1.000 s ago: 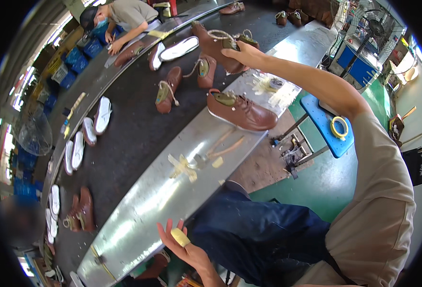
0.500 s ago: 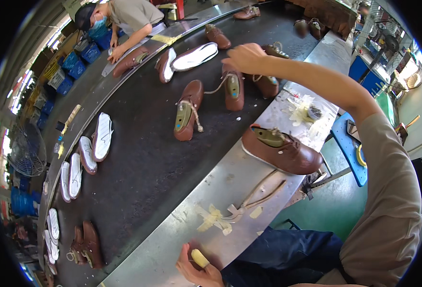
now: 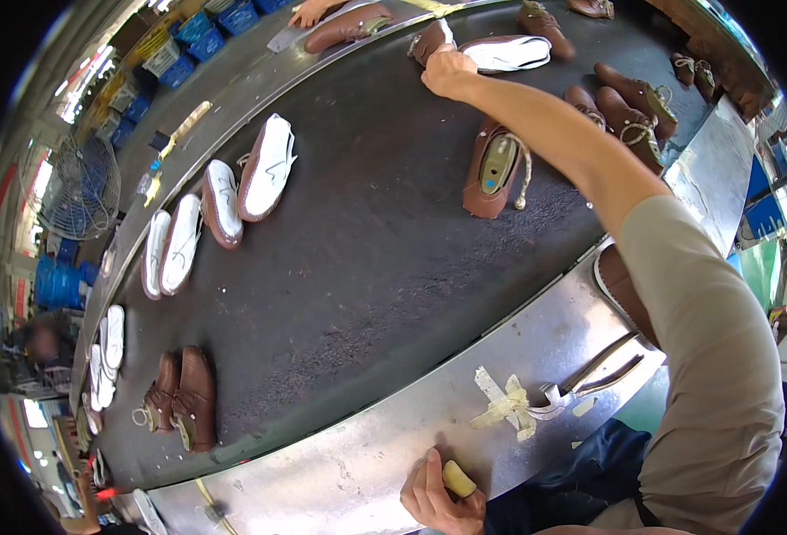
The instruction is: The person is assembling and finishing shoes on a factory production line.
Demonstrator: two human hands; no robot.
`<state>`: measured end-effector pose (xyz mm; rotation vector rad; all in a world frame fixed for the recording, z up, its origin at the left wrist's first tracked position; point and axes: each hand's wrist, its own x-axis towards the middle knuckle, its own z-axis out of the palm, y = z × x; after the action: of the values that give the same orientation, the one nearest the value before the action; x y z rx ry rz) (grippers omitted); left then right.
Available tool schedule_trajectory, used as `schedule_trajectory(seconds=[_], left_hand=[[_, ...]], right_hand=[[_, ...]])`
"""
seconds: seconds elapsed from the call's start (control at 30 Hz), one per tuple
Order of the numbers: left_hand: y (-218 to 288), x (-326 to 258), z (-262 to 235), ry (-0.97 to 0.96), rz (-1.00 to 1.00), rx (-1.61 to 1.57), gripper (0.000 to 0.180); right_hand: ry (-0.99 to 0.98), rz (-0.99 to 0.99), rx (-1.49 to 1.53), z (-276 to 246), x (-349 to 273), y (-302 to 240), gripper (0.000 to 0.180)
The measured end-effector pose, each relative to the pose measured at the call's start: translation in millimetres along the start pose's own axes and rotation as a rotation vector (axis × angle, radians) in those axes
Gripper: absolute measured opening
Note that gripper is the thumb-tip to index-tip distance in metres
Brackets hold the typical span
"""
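Observation:
My right hand (image 3: pixel 450 71) reaches far across the dark belt, its fingers closed around the near end of a brown shoe (image 3: pixel 429 40). Beside it another brown shoe lies on its side, white sole (image 3: pixel 511 53) showing. Nearer, an upright laced shoe (image 3: pixel 493 174) shows a greenish last inside. Low in the picture, my left hand (image 3: pixel 442 501) hangs by the metal ledge (image 3: pixel 349 473), fingers loosely bent and apart, a yellow cover on one digit. Nothing shows in it. Pincers (image 3: pixel 594 374) rest on the ledge. My right arm partly hides a shoe (image 3: pixel 623 290) there.
Several white-soled shoes (image 3: pixel 269 169) line the belt's far left side. A brown pair (image 3: pixel 195 397) stands at the near left, and more brown shoes (image 3: pixel 630 125) at the right. Across the belt, a co-worker's hand (image 3: pixel 311 12) is beside a brown shoe (image 3: pixel 349 29).
The view has swung left. My right hand has left the laced shoes at the right and taken hold of the shoe by the white sole. Two laced shoes now sit farther right.

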<state>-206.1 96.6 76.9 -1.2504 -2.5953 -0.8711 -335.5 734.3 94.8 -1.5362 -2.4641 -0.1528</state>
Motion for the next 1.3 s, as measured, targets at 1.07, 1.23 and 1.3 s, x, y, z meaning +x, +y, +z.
schedule_trajectory(seconds=[1.07, 1.23, 1.3], left_hand=[[-16, -21, -15, 0.328, -0.372, -0.071, 0.077], [-1, 2, -7, 0.43, -0.039, -0.113, 0.079], [-9, -10, -10, 0.543, -0.06, -0.173, 0.08]], right_hand=[[0.308, -0.343, 0.843, -151, -168, 1, 0.039], [0.042, -0.626, 1.244, -239, -284, 45, 0.036], [-0.201, -0.55, 1.467, -273, -366, 37, 0.035]])
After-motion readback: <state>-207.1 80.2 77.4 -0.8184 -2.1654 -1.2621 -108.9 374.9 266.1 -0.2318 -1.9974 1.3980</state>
